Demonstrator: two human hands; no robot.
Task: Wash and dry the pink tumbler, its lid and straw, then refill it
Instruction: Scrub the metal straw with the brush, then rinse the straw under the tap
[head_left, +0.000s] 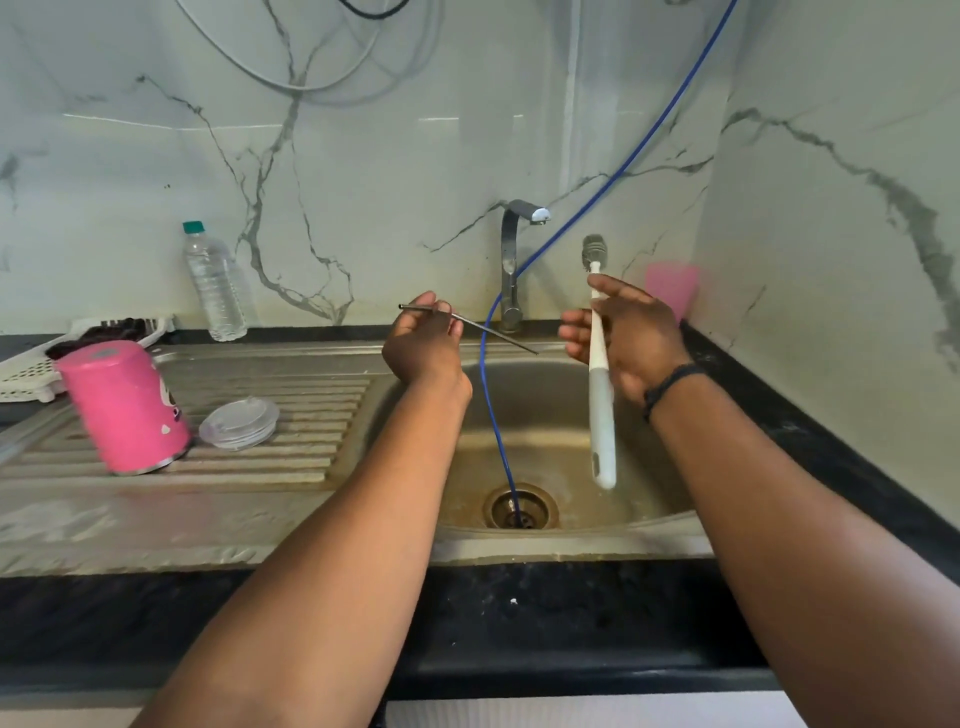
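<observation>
I see the pink tumbler (124, 405) upended beside its lid (239, 422); left hand (423, 345) pinches the straw (467, 322), right hand (631, 338) grips the brush (600, 384) over the sink (561, 540).

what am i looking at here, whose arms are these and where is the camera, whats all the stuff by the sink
This is one picture from a camera worn on a person's head, looking down at their own two arms over a kitchen sink. There is no robot. The left hand pinches a thin metal straw. The right hand holds a long white bottle brush, bristles up. On the draining board at the left, the pink tumbler stands upside down with its clear lid beside it. Behind them stands a plastic water bottle. A blue hose runs down into the drain, and the tap looks off.
</observation>
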